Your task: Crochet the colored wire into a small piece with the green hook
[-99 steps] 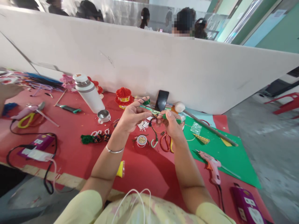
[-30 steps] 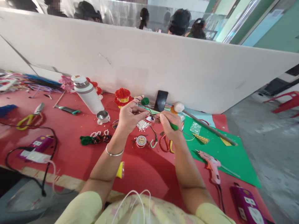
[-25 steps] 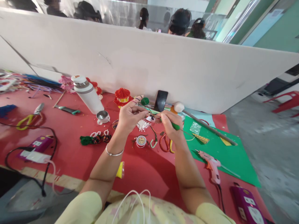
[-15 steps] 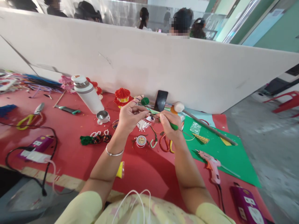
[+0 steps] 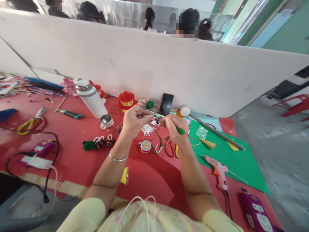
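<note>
My left hand (image 5: 136,117) is raised over the table, thumb and fingertips pinched on dark green yarn (image 5: 154,111). A strand of it loops around a raised finger. In my right hand (image 5: 178,129) is a crochet hook with a green handle (image 5: 180,130), its tip pointing left toward the pinched yarn. The small worked piece between the fingertips is hard to make out. Behind the hands sits a green yarn ball (image 5: 150,104). Below them lie white beads (image 5: 147,129), a round spool of thread (image 5: 145,146) and orange-red scissor handles (image 5: 170,149).
A white flask (image 5: 90,100) and metal cup (image 5: 106,120) stand left. A phone (image 5: 166,103) leans on the white partition (image 5: 154,64). To the right are a pink glue gun (image 5: 218,172) and green sheet (image 5: 251,174). Scissors (image 5: 31,124) and a corded power strip (image 5: 40,151) lie far left.
</note>
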`<action>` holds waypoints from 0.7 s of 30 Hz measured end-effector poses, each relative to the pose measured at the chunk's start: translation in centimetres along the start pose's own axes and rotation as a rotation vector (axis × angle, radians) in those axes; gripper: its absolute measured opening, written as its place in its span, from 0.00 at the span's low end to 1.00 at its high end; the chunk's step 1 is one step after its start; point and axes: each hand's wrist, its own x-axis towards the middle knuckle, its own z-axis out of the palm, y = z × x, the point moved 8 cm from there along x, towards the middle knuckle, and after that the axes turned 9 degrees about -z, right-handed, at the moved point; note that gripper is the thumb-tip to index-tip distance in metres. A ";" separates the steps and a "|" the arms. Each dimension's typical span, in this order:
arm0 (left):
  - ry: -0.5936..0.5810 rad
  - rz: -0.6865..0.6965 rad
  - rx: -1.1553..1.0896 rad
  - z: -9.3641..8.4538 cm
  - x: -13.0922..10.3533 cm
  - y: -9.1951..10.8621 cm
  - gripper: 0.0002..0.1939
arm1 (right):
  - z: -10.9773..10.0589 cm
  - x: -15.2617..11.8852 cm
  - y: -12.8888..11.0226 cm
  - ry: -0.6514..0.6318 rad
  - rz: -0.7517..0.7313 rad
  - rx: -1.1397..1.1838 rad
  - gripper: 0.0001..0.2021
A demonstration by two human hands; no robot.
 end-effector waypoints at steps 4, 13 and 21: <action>0.007 0.025 -0.012 0.0 0.0 0.1 0.17 | -0.1 -0.1 0.0 0.012 0.000 0.011 0.20; -0.008 0.009 -0.007 0.1 0.0 0.1 0.18 | 0.0 -0.2 0.6 -0.001 0.024 0.021 0.21; 0.007 0.002 0.027 0.0 -0.1 0.0 0.26 | 0.1 -0.1 -0.3 0.013 -0.008 -0.041 0.20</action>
